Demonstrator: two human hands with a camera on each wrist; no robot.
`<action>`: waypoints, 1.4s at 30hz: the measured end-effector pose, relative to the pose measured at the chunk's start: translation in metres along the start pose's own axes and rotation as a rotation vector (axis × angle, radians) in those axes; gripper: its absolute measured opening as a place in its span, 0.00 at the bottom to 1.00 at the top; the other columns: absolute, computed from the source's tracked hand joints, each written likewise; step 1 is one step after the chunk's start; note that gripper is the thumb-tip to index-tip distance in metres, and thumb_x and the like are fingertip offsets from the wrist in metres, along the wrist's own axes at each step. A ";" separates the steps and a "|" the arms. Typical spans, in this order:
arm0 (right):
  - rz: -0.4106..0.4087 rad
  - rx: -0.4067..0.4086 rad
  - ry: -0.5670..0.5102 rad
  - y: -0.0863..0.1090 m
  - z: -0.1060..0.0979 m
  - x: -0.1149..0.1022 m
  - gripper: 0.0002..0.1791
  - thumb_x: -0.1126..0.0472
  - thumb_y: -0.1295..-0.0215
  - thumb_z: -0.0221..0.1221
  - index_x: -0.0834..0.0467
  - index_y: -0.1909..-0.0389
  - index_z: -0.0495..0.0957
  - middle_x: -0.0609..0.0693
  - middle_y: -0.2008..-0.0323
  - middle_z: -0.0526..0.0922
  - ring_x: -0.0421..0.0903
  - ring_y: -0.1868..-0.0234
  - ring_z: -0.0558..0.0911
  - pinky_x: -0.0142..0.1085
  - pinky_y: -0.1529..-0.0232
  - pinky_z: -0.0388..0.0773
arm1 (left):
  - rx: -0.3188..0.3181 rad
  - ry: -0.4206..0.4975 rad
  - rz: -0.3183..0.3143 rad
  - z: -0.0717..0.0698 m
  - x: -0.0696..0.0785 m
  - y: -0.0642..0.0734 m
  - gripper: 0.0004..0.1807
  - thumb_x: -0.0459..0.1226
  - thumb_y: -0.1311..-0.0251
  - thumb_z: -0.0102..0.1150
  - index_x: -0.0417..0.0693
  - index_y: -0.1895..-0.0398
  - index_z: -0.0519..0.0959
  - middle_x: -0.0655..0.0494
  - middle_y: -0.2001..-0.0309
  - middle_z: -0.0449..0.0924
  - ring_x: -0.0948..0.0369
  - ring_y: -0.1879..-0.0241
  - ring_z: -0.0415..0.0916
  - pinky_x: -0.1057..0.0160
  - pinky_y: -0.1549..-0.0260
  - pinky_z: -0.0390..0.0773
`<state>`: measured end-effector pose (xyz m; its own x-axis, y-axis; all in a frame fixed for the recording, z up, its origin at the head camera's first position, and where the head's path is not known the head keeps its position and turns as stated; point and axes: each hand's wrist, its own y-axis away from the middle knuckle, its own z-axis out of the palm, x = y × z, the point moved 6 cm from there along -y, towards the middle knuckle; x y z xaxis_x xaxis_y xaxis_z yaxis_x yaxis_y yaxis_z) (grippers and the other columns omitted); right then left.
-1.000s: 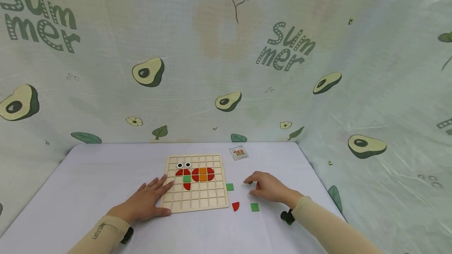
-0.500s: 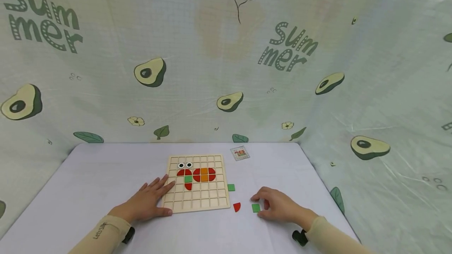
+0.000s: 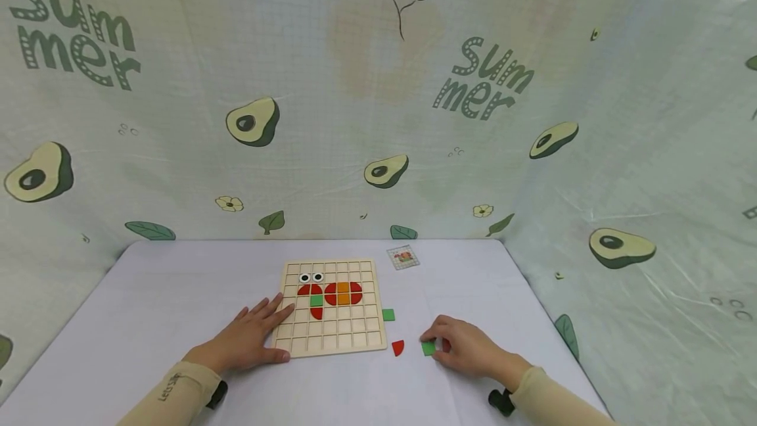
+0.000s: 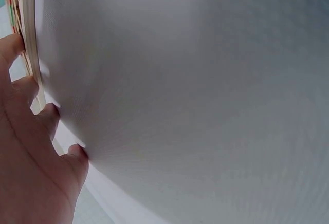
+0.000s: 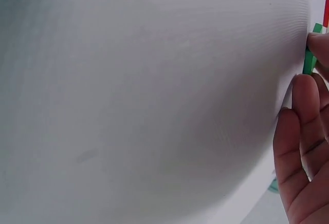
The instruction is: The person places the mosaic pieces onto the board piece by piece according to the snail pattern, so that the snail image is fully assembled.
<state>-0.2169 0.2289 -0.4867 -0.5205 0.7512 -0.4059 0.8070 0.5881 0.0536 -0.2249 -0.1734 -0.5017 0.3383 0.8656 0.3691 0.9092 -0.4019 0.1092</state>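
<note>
My left hand (image 3: 239, 334) lies with fingers spread at the left edge of a wooden grid board (image 3: 349, 340), its fingertips on the board's rim. On the board are red quarter-round pieces, orange squares, a green square (image 3: 317, 300) and two round eye pieces (image 3: 311, 277). To the right of the board, my right hand (image 3: 470, 347) pinches a loose green square tile (image 3: 428, 349) between thumb and fingers, down on the table. The right wrist view shows the green tile (image 5: 308, 62) at the fingertips, partly hidden by them.
Beside the board's right edge lies another green square tile (image 3: 388, 315), and a red quarter-round piece (image 3: 398, 348) lies near its lower right corner. A small picture card (image 3: 403, 257) is behind on the white table (image 3: 195, 281). Printed cloth (image 3: 319, 183) hangs around the table.
My right hand has come down and nearer to me, onto the green square tile, and its fingers have closed around it. My left hand stays on the board's edge.
</note>
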 end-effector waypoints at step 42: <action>-0.071 0.111 0.020 -0.057 -0.025 -0.026 0.15 0.62 0.39 0.66 0.50 0.50 0.86 0.38 0.61 0.79 0.39 0.70 0.76 0.28 0.70 0.74 | -0.001 0.001 -0.002 0.001 -0.001 0.000 0.55 0.67 0.54 0.67 0.52 0.24 0.64 0.42 0.23 0.51 0.36 0.27 0.48 0.29 0.34 0.47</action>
<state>-0.2566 0.1831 -0.4560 -0.5821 0.7152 -0.3868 0.7932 0.6042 -0.0765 -0.2253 -0.1736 -0.5027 0.3365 0.8660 0.3699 0.9094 -0.4008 0.1111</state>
